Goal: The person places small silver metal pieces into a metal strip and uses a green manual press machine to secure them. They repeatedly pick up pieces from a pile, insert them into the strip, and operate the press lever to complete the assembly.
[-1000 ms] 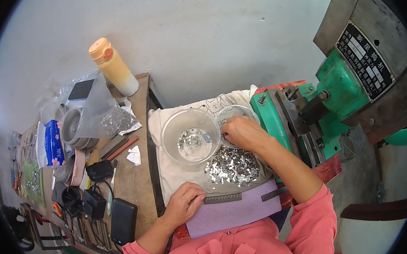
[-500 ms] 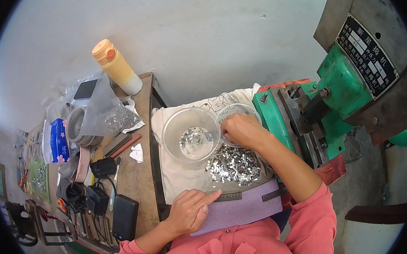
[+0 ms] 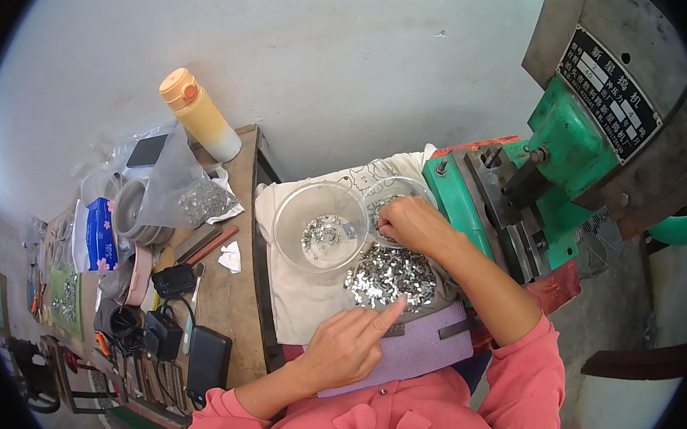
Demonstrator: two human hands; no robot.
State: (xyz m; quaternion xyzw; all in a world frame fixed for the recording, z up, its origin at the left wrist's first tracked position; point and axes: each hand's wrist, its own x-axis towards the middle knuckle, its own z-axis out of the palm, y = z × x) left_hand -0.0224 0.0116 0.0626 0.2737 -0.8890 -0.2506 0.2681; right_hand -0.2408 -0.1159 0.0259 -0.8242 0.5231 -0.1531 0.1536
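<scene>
"Where are the hands?"

"A worker's left hand (image 3: 348,346) points its index finger outward, the other fingers loosely bent, the fingertip at the near edge of a glittering heap of small silver metal pieces (image 3: 391,275); whether it touches them, I cannot tell."

"And the right?"

"The right hand (image 3: 416,223), beyond the heap, dips bent fingers into a small, round, clear plastic tub (image 3: 393,188). The fingertips are hidden, so I cannot tell whether they pinch anything."

"What surrounds them?"

"Just left of the right hand, a larger round tub of clear plastic (image 3: 294,221) holds more silver pieces. Below the left fingertip, a dark, narrow strip (image 3: 396,329) lies partly covered on a lilac textured mat (image 3: 417,351)."

"Beyond the right hand?"

"A green metal press (image 3: 459,211) stands to its right; a beige printed cloth (image 3: 289,310) spreads beneath both tubs."
</scene>
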